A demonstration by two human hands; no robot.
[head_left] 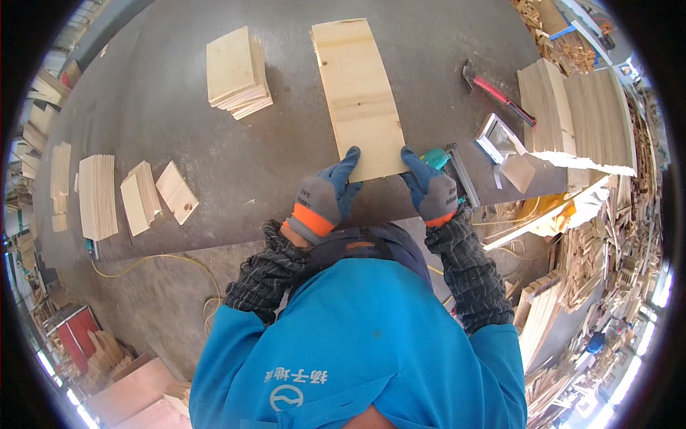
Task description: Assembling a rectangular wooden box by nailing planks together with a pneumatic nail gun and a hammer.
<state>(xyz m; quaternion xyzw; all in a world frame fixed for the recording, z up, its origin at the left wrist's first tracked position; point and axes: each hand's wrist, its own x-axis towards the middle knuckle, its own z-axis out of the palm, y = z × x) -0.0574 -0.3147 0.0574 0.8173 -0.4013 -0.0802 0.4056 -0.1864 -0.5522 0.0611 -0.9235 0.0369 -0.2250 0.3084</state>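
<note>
A long pale wooden board (361, 93) lies lengthwise away from me over the dark table (171, 157), with two darker bands across its grain. My left hand (325, 194), in a blue and grey glove with an orange cuff, grips the near left corner, thumb on top. On the near right corner my right hand (431, 187), gloved alike, holds the edge with its thumb over the face. The fingers under the board are hidden. Just beyond my right hand, a teal and grey nail gun (457, 168) rests on the table, partly covered by that hand.
A stack of short boards (236, 71) stands left of the long board. Smaller wood stacks (98, 196) line the left side. To the right lie a red-handled hammer (500, 96), an open box of nail strips (496, 139) and tall board stacks (593, 114). A yellow hose (171, 257) runs below the table edge.
</note>
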